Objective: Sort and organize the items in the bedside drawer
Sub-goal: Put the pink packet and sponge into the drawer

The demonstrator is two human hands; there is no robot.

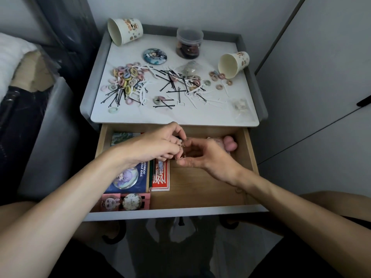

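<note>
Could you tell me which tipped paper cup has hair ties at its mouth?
The cream printed paper cup at the tabletop's right edge; the back-left cup's mouth has none nearby.

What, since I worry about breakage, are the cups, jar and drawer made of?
Cups: likely paper, matte, with thin rolled rims and printed cartoons. Jar: probably clear plastic, glossy; its contents show through the wall. Drawer: pale wood or wood-look board, matte, with faint grain on its floor.
</note>
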